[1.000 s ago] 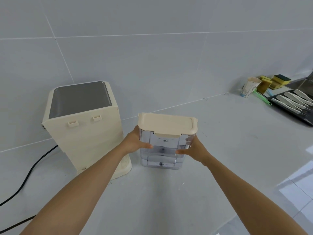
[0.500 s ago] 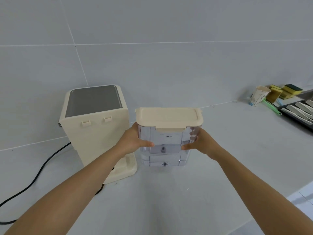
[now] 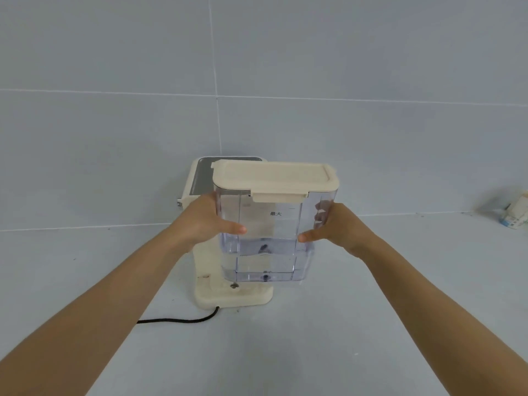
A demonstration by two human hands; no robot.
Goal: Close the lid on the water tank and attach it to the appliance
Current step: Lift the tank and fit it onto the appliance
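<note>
Since the earlier frames the clear plastic water tank has gone from standing beside the cream box-shaped appliance to being carried in front of it, now hiding most of the appliance body; the view has swung round too, so the appliance sits centre rather than left; cream snap-on lid is down flat on the tank with its front latch tab folded over the rim, so the lid step looks done; left hand clamps the tank's left wall, thumb across the front face; right hand clamps the right wall, thumb likewise forward; hands are apart with the tank between them; tank is upright, its bottom just above the appliance's cream base plate, offset a bit to the right so it overhangs the base edge; cannot tell if it touches yet; small round fitting shows on the base, presumably where the tank valve seats; black power cord runs off left from the base across the pale grey countertop; paper cup far right, well apart; judgement: task is in the attach phase; next it likely needs a shift left and a push down and back until seated; risk is misalignment with the fitting.
</note>
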